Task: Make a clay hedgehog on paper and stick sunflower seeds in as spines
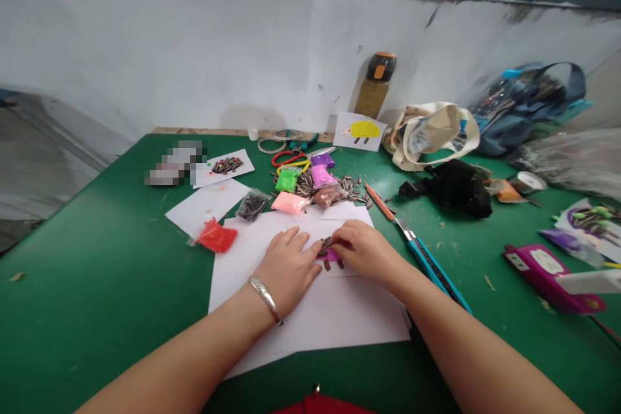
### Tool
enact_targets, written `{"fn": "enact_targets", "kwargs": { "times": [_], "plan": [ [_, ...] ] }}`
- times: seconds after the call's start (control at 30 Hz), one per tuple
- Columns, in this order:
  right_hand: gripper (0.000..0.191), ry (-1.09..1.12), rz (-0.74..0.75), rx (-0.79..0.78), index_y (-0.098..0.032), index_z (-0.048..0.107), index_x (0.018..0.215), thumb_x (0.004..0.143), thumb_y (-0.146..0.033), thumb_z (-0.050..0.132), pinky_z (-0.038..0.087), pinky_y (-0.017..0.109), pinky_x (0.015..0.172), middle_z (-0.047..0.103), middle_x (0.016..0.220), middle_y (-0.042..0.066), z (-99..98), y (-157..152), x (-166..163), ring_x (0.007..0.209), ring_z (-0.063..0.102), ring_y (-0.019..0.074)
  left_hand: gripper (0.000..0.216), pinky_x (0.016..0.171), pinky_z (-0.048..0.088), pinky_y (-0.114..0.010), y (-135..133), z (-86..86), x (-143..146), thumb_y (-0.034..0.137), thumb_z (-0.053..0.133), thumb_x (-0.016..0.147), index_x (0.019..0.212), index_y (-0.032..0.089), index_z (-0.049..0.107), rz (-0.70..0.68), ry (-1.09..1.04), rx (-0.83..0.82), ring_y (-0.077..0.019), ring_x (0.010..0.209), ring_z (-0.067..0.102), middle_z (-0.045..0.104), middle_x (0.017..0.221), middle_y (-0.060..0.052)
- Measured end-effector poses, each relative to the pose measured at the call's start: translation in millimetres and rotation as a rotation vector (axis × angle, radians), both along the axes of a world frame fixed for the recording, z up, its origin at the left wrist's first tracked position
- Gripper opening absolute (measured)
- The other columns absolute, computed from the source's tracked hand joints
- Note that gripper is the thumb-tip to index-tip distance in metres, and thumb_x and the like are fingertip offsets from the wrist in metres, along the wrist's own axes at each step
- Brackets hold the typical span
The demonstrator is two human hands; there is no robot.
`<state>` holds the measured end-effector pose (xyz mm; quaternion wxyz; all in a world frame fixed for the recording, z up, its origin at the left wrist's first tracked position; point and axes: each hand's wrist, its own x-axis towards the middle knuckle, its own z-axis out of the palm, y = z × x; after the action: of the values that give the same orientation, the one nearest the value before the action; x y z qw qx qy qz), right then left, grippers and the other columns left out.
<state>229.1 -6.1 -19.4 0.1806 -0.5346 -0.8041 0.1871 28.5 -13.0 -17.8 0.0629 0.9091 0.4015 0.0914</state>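
A small card (347, 268) lies on a stack of white paper (339, 317). It bears a purple clay shape (332, 256) with brown legs, like a hedgehog, and dark striped sunflower seeds (325, 244) stand on its top. My left hand (290, 268) rests flat on the paper, fingers apart, its fingertips beside the seeds and the card. From the other side my right hand (361, 249) pinches a sunflower seed at the purple clay, and the fingers partly hide it. Clay packets lie beyond: red (218, 236), pink (290, 202), black (253, 204), green (287, 180) and brown (328, 196).
Loose sunflower seeds (349, 186) and scissors (291, 157) lie behind the packets. Right of the paper is a blue utility knife (431, 265) with an orange-handled tool (379, 202). A bottle (375, 87), cloth bag (436, 136), black pouch (460, 187) and magenta device (548, 275) stand farther out.
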Motion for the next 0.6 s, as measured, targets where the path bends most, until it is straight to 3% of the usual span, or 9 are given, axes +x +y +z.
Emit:
{"fn": "enact_targets", "kwargs": {
  "times": [0.43, 0.6],
  "plan": [
    [0.014, 0.03, 0.006, -0.001, -0.019, 0.066, 0.072, 0.079, -0.011, 0.056, 0.037, 0.025, 0.07, 0.06, 0.072, 0.001, -0.4, 0.4, 2.0, 0.075, 0.053, 0.0151, 0.043, 0.099, 0.039, -0.054, -0.8, 2.0, -0.1, 0.03, 0.055, 0.086, 0.127, 0.017, 0.051, 0.0, -0.008, -0.022, -0.0316, 0.118, 0.045, 0.058, 0.119, -0.013],
    [0.014, 0.021, 0.01, 0.007, -0.019, 0.066, 0.072, 0.079, -0.012, 0.056, 0.037, 0.025, 0.071, 0.06, 0.072, 0.001, -1.4, 0.2, 1.4, 0.076, 0.053, 0.0153, 0.037, 0.097, 0.039, -0.054, -1.0, -0.7, 0.2, 0.029, 0.055, 0.085, 0.121, 0.019, 0.056, 0.006, -0.028, 0.009, -0.0317, 0.117, 0.046, 0.058, 0.117, -0.012]
  ]
}}
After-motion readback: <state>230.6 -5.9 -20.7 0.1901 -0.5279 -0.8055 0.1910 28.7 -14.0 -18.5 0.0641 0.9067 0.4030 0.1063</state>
